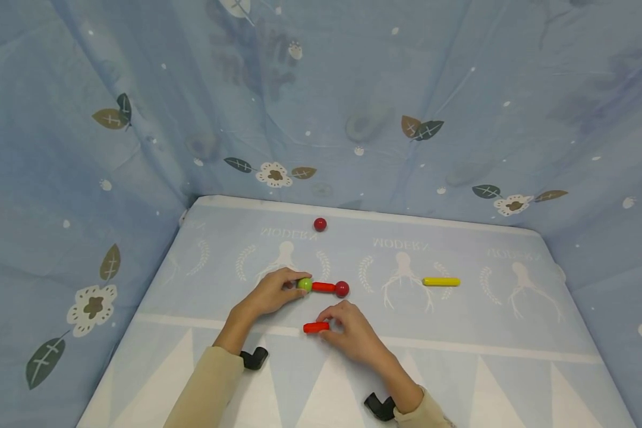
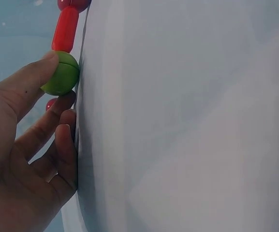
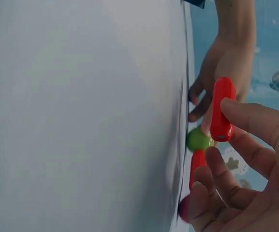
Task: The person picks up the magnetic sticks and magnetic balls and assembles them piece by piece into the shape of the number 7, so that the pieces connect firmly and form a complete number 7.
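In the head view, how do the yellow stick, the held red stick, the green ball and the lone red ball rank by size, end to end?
1. Yellow stick
2. Held red stick
3. Unsure: green ball, lone red ball. They look similar, and the green one sits nearer.

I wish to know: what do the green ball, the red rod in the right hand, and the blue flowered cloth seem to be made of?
Green ball: probably plastic, smooth with slight sheen; a seam-like line crosses it.
Red rod: likely glossy plastic, with highlights along its edges; the grey spot at its end may be metal.
Blue flowered cloth: apparently fabric, matte, with soft folds.
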A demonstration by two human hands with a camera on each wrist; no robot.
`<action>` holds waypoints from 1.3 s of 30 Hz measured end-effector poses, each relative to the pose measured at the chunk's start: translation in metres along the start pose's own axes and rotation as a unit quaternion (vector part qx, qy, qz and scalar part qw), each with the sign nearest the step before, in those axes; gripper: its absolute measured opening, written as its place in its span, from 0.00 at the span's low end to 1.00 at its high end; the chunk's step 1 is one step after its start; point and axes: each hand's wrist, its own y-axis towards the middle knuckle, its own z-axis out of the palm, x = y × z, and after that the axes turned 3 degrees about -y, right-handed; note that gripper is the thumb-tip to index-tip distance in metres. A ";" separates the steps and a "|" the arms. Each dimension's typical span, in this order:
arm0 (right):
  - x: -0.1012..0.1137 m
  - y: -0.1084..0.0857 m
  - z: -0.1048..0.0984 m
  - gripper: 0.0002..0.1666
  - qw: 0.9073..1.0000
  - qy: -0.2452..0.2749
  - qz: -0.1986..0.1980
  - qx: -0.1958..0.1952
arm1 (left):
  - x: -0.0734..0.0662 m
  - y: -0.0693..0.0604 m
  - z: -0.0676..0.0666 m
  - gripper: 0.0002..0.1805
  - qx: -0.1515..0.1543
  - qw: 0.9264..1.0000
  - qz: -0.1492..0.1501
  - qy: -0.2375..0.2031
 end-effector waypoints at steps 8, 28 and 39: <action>0.004 0.007 0.011 0.12 0.999 0.005 0.006 0.043 | -0.001 -0.001 0.000 0.23 0.001 1.000 -0.007 -0.001; 0.010 0.006 0.020 0.11 0.997 -0.030 0.027 0.059 | 0.001 -0.001 0.000 0.23 0.000 1.000 -0.001 0.003; 0.010 0.006 0.015 0.12 0.997 -0.026 0.034 0.067 | 0.001 0.000 0.001 0.23 0.001 1.000 0.001 0.000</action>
